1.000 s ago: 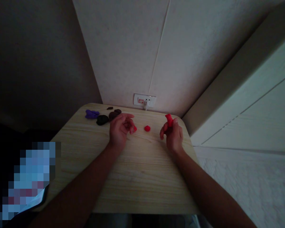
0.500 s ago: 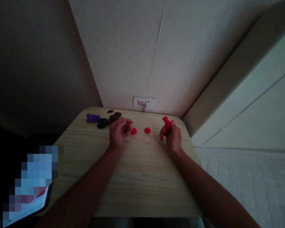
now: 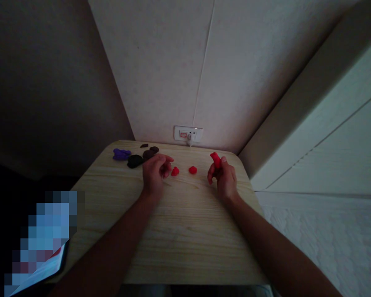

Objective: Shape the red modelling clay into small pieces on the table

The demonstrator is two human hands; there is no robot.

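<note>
A dimly lit pale wall [image 3: 160, 74] rises behind the wooden table [image 3: 188, 239]

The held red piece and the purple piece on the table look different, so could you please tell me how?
The held red piece is bright red, whereas the purple piece is darker and purple. The held red piece sticks up at a tilt from the right hand, whereas the purple piece lies on the table. Both have uneven, lumpy shapes.

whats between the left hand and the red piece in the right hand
In the head view, a red lump close beside the left hand, then a second red lump farther right, both on the tabletop.
</note>
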